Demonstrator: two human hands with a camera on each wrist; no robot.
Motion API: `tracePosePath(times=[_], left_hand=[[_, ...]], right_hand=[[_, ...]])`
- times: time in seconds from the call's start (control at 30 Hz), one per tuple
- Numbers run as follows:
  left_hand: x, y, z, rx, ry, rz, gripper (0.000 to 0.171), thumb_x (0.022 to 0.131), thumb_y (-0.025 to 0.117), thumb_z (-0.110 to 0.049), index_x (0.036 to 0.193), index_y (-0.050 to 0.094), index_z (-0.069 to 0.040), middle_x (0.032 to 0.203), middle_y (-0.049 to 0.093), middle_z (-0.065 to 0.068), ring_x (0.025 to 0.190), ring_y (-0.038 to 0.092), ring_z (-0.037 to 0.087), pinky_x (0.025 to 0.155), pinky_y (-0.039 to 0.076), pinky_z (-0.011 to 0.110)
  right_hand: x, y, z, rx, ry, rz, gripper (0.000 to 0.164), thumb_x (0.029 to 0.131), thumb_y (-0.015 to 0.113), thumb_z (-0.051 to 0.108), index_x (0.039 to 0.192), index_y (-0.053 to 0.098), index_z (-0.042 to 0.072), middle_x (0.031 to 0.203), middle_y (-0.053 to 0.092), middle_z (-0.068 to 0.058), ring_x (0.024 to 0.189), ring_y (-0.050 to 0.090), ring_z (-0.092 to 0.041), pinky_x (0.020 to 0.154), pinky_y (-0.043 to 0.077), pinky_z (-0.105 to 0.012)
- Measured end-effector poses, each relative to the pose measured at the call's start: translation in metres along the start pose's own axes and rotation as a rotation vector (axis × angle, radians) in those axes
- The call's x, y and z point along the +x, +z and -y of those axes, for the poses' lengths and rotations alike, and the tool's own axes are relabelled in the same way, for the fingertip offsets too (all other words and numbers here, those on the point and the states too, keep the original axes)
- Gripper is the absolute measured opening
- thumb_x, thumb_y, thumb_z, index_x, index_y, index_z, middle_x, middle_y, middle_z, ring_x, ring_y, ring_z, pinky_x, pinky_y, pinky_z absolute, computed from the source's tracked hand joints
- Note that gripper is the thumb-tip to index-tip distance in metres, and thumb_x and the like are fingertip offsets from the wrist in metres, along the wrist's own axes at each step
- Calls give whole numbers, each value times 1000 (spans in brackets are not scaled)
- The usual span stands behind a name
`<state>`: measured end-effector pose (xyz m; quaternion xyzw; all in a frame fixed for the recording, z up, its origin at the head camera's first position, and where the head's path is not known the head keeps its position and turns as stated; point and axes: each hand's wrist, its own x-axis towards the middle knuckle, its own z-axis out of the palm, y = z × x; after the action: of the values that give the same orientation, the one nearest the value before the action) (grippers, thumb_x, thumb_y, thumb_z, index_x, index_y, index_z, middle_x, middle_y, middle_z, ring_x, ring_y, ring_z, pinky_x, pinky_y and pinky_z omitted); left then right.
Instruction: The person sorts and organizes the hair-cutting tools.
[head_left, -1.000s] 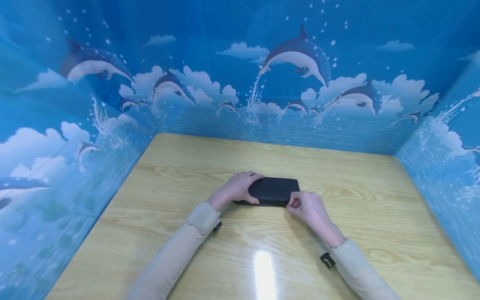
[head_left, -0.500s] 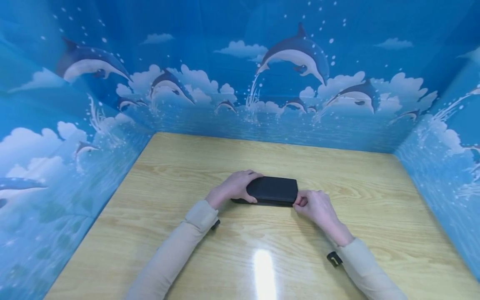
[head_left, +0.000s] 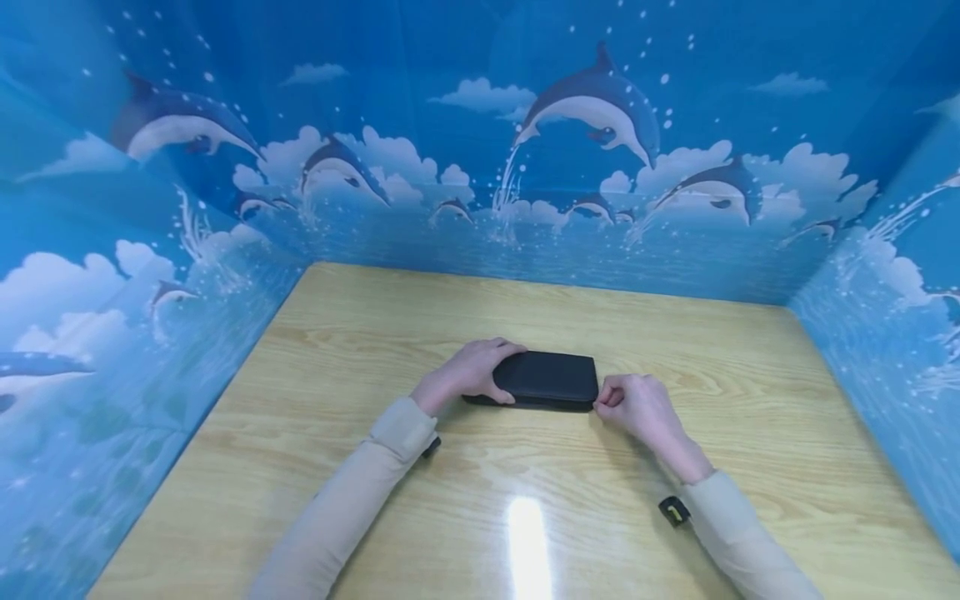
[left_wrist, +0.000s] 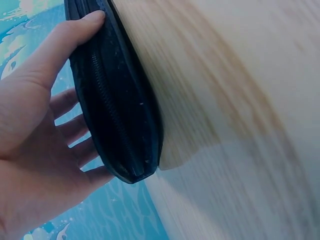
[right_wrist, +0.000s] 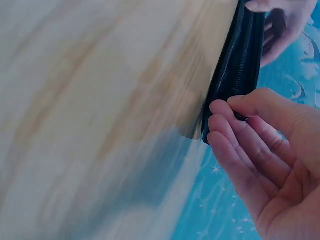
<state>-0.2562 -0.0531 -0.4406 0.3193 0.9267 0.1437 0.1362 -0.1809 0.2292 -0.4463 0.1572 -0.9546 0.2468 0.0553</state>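
A black zip-around wallet (head_left: 551, 379) lies on the wooden table, its long zipped side facing the person. My left hand (head_left: 472, 371) grips its left end, thumb on the near side and fingers round the far side. The left wrist view shows zipper teeth (left_wrist: 107, 95) running along that side beneath the thumb. At the wallet's near right corner, my right hand (head_left: 637, 404) pinches the zipper pull between thumb and forefinger. In the right wrist view only a small dark bit of the pull (right_wrist: 241, 117) shows below the thumb; the remaining fingers are curled.
The light wood table (head_left: 420, 517) is bordered at the back and sides by a blue dolphin-print cloth (head_left: 480, 225). A bright light reflection lies on the tabletop in front of the wallet. Dark wrist cameras sit at both cuffs.
My right hand has slid rightward along the wallet's near edge to its right corner, still pinching the pull. The left hand keeps its grip on the left end.
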Motion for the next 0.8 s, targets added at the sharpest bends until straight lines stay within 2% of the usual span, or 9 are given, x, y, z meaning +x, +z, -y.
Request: tracePosePath(times=[0.13,0.2,0.27,0.33,0.4,0.47,0.5,0.57,0.8], left_hand=[[0,0,0,3,-2,-1,90,82,85,-44,156,40,-19,152,47,7,137,48,31,115,38,47],[0,0,-1,3,-1,-2,90,82,85,-44,156,40,-18,152,47,7,137,48,31,116,38,48],[-1,1,-1,3,-1,-3,90,82,85,-43,156,40,-18,153,47,8,138,48,31,116,37,48],[-1,1,-1,4,-1,-5,90,82,85,-43,156,39,-18,153,47,8,138,47,31,116,37,48],[-1,1,-1,6,0,-9,90,81,85,-43,155,40,-18,152,47,8,137,48,31,116,38,49],[-1,1,-1,12,4,-13,91,81,85,-43,155,40,-18,152,48,8,137,48,31,115,38,48],[-2,1,-1,14,6,-16,91,81,86,-43,155,40,-18,152,48,7,136,49,31,115,38,48],[-1,2,0,16,10,-20,91,80,86,-43,155,41,-18,152,48,7,136,49,30,115,39,48],[0,2,0,30,18,-34,90,80,86,-43,154,41,-17,151,49,7,136,50,30,115,39,47]], right_hand=[[3,-2,-5,0,20,5,17,76,80,1,72,71,15,67,70,6,58,61,-5,70,56,-40],[5,-3,-8,1,31,8,15,76,80,1,73,72,13,67,70,4,58,62,-7,83,56,-51],[8,-4,-10,-3,41,3,14,76,81,2,74,73,12,67,70,4,59,62,-8,96,48,-64],[10,-4,-12,-4,39,2,13,77,81,2,75,73,13,67,70,4,59,62,-9,100,42,-69],[12,-5,-14,-12,26,-7,13,77,81,1,74,73,12,67,71,3,58,62,-9,96,46,-66],[14,-5,-15,-25,12,-15,15,77,81,1,74,73,13,67,71,3,58,62,-9,83,54,-57],[15,-5,-16,-30,5,-19,15,78,80,1,74,73,13,67,71,3,58,62,-9,82,54,-57],[17,-5,-17,-37,-7,-24,16,78,80,0,73,73,13,67,71,3,58,62,-8,69,56,-48],[24,-8,-24,-42,-17,-12,14,79,80,2,75,73,13,70,73,1,61,66,-11,62,54,-36]])
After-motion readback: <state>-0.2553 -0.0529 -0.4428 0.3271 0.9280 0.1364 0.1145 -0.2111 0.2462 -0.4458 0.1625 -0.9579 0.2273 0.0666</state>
